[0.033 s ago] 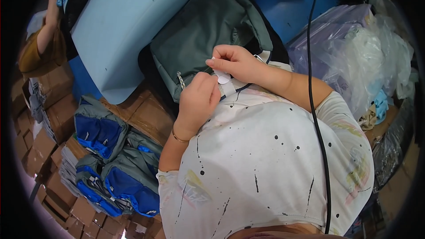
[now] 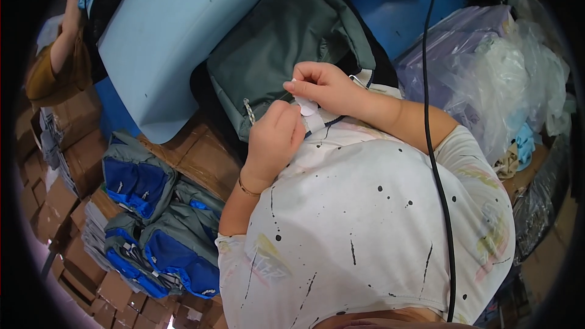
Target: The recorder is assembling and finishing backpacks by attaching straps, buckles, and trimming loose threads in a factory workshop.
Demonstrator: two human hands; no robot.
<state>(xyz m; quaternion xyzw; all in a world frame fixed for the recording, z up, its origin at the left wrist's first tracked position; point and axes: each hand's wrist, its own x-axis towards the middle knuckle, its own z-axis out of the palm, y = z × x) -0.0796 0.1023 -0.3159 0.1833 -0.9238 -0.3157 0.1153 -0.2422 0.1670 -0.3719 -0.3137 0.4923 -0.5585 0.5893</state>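
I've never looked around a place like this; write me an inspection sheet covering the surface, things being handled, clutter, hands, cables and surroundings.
Surface: light blue curved panel beside the bag; a few dark specks on it.
Things being handled: grey-green bag and a small white piece.
Clutter: piled blue-and-grey bags at left; crumpled clear plastic at right.
Hands: right hand pinches the white piece; left hand is curled close by, its fingertips hidden.
Cables: one black cable, crossing in front of the right forearm and shirt.
Surroundings: brown cardboard at lower left; another person's arm at upper left.
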